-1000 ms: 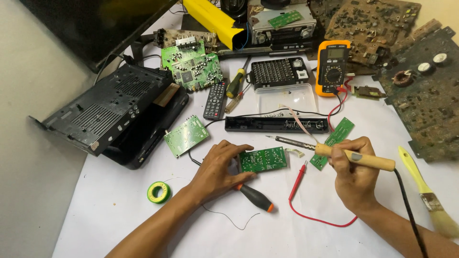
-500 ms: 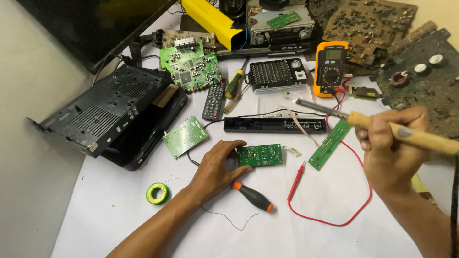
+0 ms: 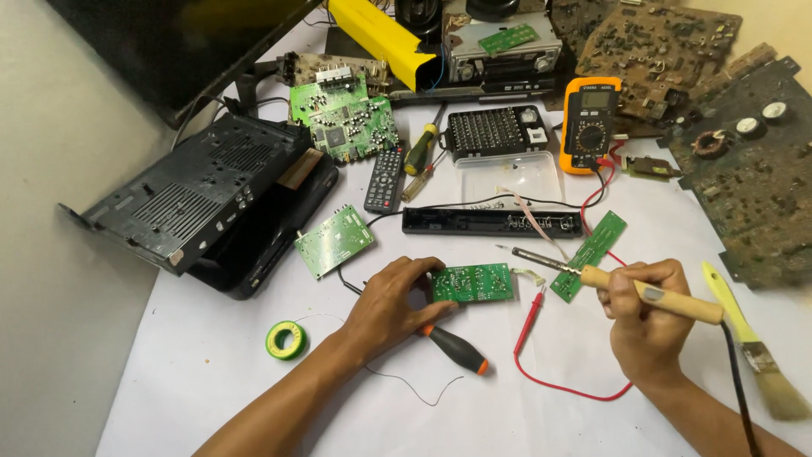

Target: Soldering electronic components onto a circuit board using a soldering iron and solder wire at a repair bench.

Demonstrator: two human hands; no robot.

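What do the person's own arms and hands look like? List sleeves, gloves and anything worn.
Both forearms are bare as far as the head view shows: no sleeves in view. The left hand and the right hand wear no gloves. No ring, watch or wristband shows on either. The right thumbnail is short and plain. No markings are visible on either arm.

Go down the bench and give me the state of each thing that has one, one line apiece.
Left hand: fingers pressing the small green circuit board flat on the white sheet.
Right hand: gripping the soldering iron, tip raised beside the board, not touching.
Multimeter: lying face up, leads plugged in.
Black device case: opened, cover tilted off.
Screwdriver: lying unused by the left hand.
Paintbrush: lying unused.
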